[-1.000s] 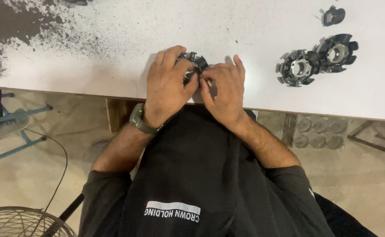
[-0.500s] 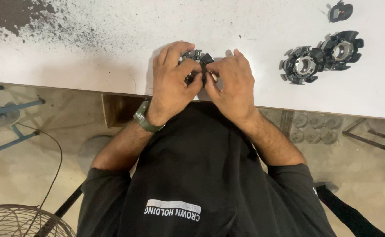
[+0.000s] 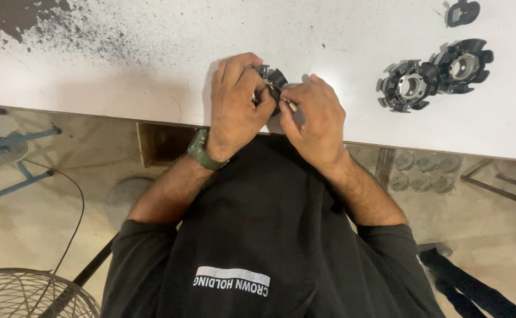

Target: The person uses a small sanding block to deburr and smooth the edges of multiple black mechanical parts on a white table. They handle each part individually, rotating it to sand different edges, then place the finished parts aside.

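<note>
**A:** Between the earlier frame and this one little had moved: both hands had stayed clamped round the same part at the near edge of the table, with only the fingers shuffling slightly.

**B:** Which part?

**A:** A black, round plastic piece with notched fins [image 3: 271, 79], mostly hidden. The left hand [image 3: 237, 97] was curled over it, fingers closed around its left side. The right hand [image 3: 312, 115] was pinched shut on something thin and pale [image 3: 290, 106] pressed against the piece; what it was, I couldn't tell.

**B:** And the rest?

**A:** On the white, black-speckled tabletop [image 3: 152, 65], two similar black finned rings [image 3: 410, 86] [image 3: 463, 59] sat touching each other well to the right, with a small dark clip-like bit [image 3: 463, 12] at the far right.

**B:** How would you judge good handling there?

**A:** Probably by keeping the left grip steady against the table edge, so the right hand's fine pinch could work without the piece turning.
</note>
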### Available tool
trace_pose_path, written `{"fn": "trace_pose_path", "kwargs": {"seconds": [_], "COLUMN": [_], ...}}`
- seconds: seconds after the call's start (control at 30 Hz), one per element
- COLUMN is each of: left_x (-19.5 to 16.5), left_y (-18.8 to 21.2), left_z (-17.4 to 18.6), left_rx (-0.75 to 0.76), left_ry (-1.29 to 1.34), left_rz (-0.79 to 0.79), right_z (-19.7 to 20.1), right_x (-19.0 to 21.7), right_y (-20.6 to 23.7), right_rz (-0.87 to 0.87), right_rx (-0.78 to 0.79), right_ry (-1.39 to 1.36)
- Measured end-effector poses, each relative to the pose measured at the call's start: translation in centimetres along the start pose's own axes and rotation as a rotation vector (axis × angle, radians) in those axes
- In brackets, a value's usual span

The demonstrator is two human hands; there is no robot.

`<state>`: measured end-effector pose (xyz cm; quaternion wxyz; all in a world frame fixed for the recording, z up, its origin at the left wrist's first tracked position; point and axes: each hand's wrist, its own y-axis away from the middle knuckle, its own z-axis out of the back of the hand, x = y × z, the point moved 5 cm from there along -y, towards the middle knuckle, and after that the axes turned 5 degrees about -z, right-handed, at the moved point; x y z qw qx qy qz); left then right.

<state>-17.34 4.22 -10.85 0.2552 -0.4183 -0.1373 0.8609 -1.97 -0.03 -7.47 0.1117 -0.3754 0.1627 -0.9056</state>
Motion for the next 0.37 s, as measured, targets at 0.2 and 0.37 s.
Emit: {"fn": "trace_pose_path", "kwargs": {"seconds": [0.2, 0.37], "left_x": [0.05, 0.53], "left_y": [0.32, 0.87], "left_z": [0.20, 0.71], "left_rx": [-0.025, -0.048], "left_ry": [0.034, 0.152], "left_rz": [0.009, 0.041], "right_z": [-0.29, -0.31], "right_x": [0.17, 0.16], "right_y": [-0.04, 0.19], "right_rz": [0.027, 0.035], "right_rx": [-0.016, 0.003], "right_ry": [0.051, 0.076]}}
